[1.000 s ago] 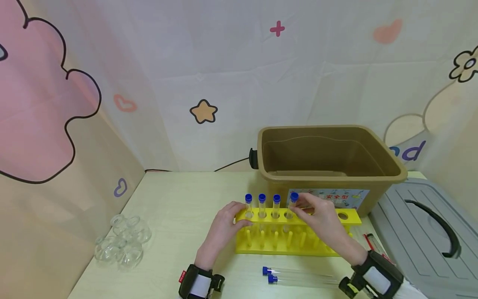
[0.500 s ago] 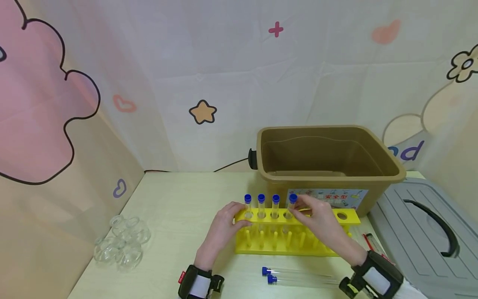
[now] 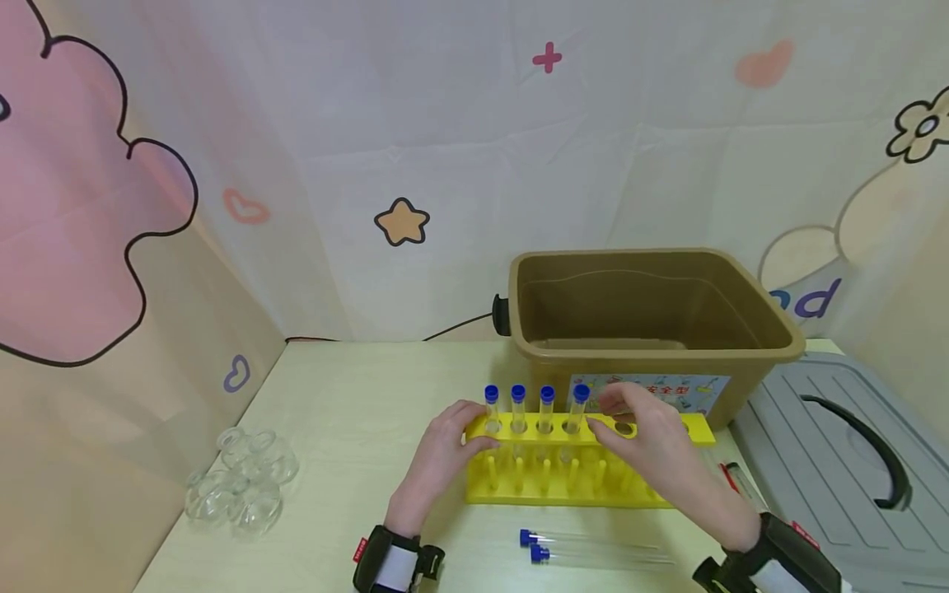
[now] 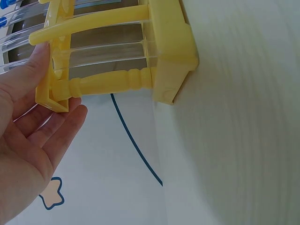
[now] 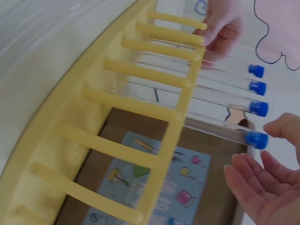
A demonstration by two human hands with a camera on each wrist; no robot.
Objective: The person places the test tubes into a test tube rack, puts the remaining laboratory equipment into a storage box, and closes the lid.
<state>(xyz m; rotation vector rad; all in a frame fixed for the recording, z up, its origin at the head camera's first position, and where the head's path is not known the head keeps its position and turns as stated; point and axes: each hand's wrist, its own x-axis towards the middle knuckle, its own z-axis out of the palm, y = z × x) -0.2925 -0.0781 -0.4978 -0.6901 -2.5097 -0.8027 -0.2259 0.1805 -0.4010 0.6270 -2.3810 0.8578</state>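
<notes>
while left grip [image 3: 447, 442] pinches yellow rack [image 3: 556, 440] on pale tabletop [image 3: 348, 445], right grip [image 3: 648, 436] parted, empty; printed cloth [image 3: 474, 165] behind.

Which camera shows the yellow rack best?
The head view: it shows the yellow rack end to end, though the right hand covers part. The left wrist view shows only one end, held by the left hand; the right wrist view shows it close but cut off.

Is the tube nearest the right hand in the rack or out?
In: the tube passes through a hole in the rack, its blue cap above.
</notes>
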